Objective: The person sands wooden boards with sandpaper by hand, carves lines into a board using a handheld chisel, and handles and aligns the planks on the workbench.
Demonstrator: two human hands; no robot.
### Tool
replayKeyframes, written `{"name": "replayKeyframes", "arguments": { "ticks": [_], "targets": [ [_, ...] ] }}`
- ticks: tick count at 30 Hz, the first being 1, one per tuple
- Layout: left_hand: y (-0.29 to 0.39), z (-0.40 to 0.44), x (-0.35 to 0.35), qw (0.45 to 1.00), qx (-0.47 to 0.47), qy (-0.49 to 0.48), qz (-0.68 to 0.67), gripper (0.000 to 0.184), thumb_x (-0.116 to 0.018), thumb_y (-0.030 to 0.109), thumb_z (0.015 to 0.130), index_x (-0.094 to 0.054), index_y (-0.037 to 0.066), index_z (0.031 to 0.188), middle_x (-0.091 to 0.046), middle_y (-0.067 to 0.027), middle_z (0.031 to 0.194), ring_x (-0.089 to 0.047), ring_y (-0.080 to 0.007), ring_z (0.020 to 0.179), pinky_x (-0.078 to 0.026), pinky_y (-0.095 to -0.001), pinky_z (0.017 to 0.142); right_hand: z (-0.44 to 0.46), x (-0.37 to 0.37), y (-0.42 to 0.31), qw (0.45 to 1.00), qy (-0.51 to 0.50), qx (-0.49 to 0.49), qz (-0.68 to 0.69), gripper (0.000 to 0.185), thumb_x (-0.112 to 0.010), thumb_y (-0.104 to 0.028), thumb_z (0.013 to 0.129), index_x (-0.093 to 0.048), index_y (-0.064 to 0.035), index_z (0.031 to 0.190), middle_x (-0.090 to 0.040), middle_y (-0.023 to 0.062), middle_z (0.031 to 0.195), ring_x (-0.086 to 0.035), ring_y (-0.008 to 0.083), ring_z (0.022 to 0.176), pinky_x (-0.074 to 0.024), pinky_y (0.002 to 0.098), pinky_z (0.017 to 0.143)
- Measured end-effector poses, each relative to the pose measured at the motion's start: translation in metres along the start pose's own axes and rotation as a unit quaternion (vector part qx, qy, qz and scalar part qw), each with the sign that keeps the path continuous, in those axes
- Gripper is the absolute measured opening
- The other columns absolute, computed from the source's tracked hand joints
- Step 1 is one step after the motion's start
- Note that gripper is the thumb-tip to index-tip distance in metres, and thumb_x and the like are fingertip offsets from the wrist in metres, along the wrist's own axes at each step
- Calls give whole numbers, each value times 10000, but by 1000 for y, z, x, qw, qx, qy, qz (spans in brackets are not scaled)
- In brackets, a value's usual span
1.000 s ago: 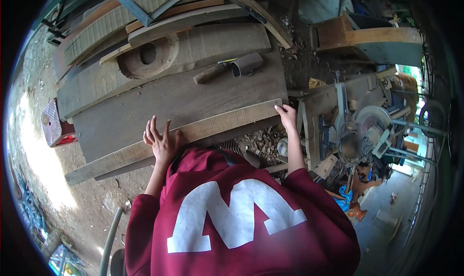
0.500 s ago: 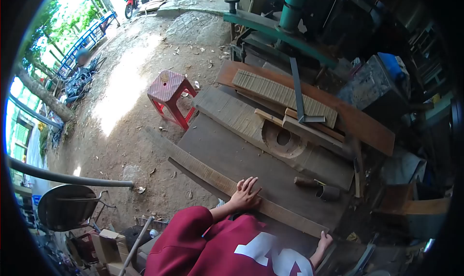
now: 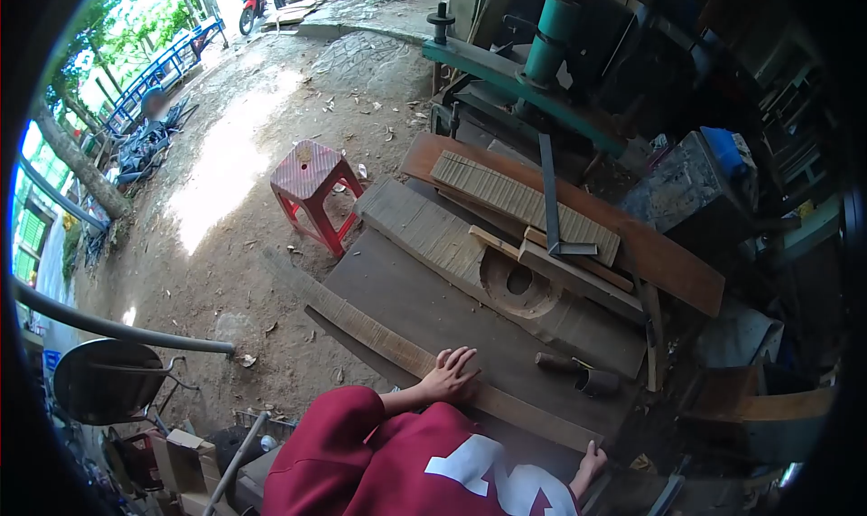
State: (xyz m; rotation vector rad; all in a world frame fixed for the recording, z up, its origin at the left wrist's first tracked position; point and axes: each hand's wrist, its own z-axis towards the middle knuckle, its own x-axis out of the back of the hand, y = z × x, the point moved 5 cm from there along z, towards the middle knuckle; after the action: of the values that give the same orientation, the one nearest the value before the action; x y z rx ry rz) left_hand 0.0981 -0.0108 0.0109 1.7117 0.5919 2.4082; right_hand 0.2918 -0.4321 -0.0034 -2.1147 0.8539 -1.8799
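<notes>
A long, narrow wooden board (image 3: 533, 417) with saw marks runs diagonally along the near edge of the dark tabletop (image 3: 397, 281). My left hand (image 3: 452, 377) lies across the middle of this board, its fingers stretched out and slightly apart. At the board's right end, my right hand (image 3: 591, 464) grips the corner, thumb up on the edge. Beyond it on the table lies a wide wooden plank (image 3: 433, 230) with a round recess and a hole. A short wooden handle (image 3: 557, 362) and a dark cylindrical piece (image 3: 598, 383) sit right of my left hand.
A metal square (image 3: 551, 195) rests on stacked boards (image 3: 506, 191) at the back. Behind them stands a green machine (image 3: 546, 51). A red stool (image 3: 312, 177) is on the dirt ground to the left, and a chair (image 3: 108, 385) stands at lower left.
The view has shifted slightly, so the whole scene sits a little to the left. My left hand's fingers have drawn a little closer together. Both hands stay at the narrow board.
</notes>
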Motion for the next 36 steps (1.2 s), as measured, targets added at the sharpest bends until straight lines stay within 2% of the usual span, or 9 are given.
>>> {"name": "replayKeyframes", "arguments": {
  "ticks": [3, 12, 14, 16, 19, 30, 32, 34, 36],
  "targets": [
    [8, -3, -7, 983, -138, -101, -64, 483, -515, 380, 762, -475, 89, 1145, -286, -185, 1329, -275, -298, 1232, -245, -469, 940, -1, 0, -6, 1000, -5, -1, -15, 344, -621, -262, 783, -602, 72, 864, -622, 197, 792, -584, 285, 720, -432, 372, 695],
    [8, -3, -26, 969, -205, -134, -39, 538, -525, 278, 737, -405, 41, 1206, -452, -114, 1101, -404, -247, 1069, -312, -406, 891, 17, -5, 41, 988, -106, -77, 85, 298, -630, -235, 775, -602, 59, 820, -613, 82, 760, -536, 186, 669, -409, 339, 657],
    [8, 1, -21, 964, -178, -175, -95, 577, -554, 264, 716, -395, 47, 1227, -455, -114, 1073, -414, -253, 1033, -335, -389, 871, -7, 16, 15, 957, -76, -178, 214, 305, -647, -265, 759, -592, 8, 883, -596, 65, 861, -518, 171, 783, -385, 321, 693],
    [15, 6, -8, 966, -163, -175, -97, 612, -576, 254, 695, -386, 50, 1240, -456, -116, 1059, -417, -260, 1017, -343, -382, 864, -13, 28, 6, 921, -98, -148, 348, 407, -644, -327, 759, -516, -97, 1070, -505, 43, 1080, -420, 153, 1001, -334, 332, 794],
    [23, 29, 29, 968, -139, -181, -102, 676, -618, 233, 655, -373, 57, 1260, -456, -121, 1039, -420, -272, 986, -354, -376, 854, -14, 48, -20, 847, -124, -99, 506, 419, -624, -340, 779, -494, -107, 1101, -495, 31, 1089, -419, 171, 1012, -326, 336, 808],
    [39, 55, 58, 989, -114, -81, -46, 491, -482, 108, 726, -468, 163, 1214, -487, -166, 972, -464, -304, 939, -384, -377, 785, -10, 74, -101, 826, -109, -1, 554, 344, -584, -295, 816, -516, -58, 1056, -499, 68, 1071, -450, 171, 989, -340, 320, 853],
    [44, 61, 64, 989, -88, -104, -51, 562, -562, 115, 667, -465, 170, 1217, -497, -153, 1011, -494, -300, 951, -399, -396, 810, -11, 79, -110, 803, -113, 19, 585, 348, -570, -287, 827, -510, -52, 1076, -494, 68, 1096, -451, 165, 992, -339, 317, 853],
    [41, 65, 57, 963, -12, -252, -98, 530, -512, 100, 682, -484, 173, 1205, -550, -149, 913, -552, -292, 860, -430, -380, 765, -13, 83, -117, 809, -91, 46, 578, 336, -574, -250, 827, -507, -42, 1082, -507, 63, 1081, -464, 154, 983, -359, 300, 821],
    [45, 72, 66, 959, -4, -230, -164, 444, -480, 82, 684, -565, 155, 1113, -595, -152, 730, -589, -318, 677, -478, -395, 617, -17, 92, -122, 819, -67, 65, 566, 326, -577, -212, 827, -505, -33, 1089, -521, 59, 1065, -476, 143, 975, -379, 283, 789]
  ]
}}
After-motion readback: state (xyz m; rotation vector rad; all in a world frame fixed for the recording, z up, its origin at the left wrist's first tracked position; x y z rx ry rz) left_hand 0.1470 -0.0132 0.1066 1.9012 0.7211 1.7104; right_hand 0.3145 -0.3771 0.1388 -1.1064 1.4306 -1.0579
